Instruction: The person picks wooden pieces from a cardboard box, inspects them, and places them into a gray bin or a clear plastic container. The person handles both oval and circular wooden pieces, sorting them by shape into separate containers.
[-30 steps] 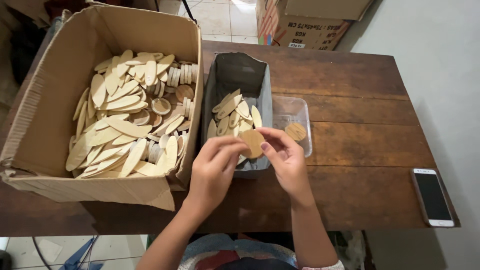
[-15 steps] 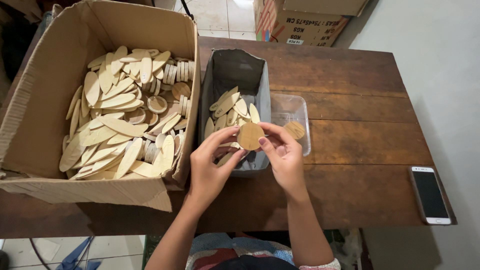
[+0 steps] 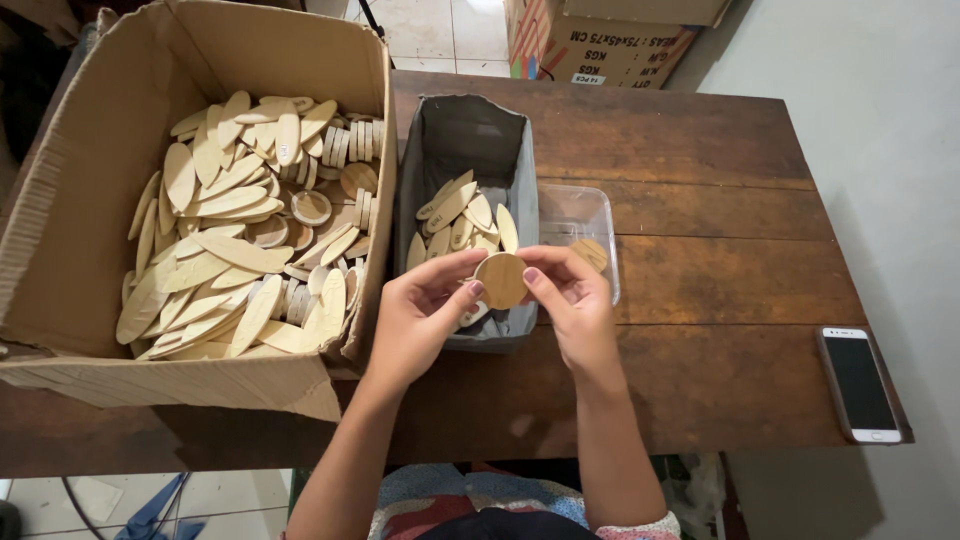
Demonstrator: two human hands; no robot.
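Both hands hold one round wooden disc (image 3: 501, 280) between thumbs and fingertips, above the near end of a grey rectangular bin (image 3: 466, 135). My left hand (image 3: 425, 315) grips the disc's left edge, my right hand (image 3: 570, 300) its right edge. The bin holds several oval wooden pieces (image 3: 462, 220). To the bin's right sits a clear plastic tray (image 3: 580, 205) with a round wooden piece (image 3: 590, 252) in it.
A large open cardboard box (image 3: 60, 210) at the left is full of oval and round wooden pieces (image 3: 245, 225). A smartphone (image 3: 862, 382) lies near the right edge of the dark wooden table (image 3: 720, 170). Another cardboard carton (image 3: 590, 40) stands on the floor beyond.
The hands have lifted the disc slightly and turned its flat face toward the camera; a second ago it was held lower and more tilted over the bin.
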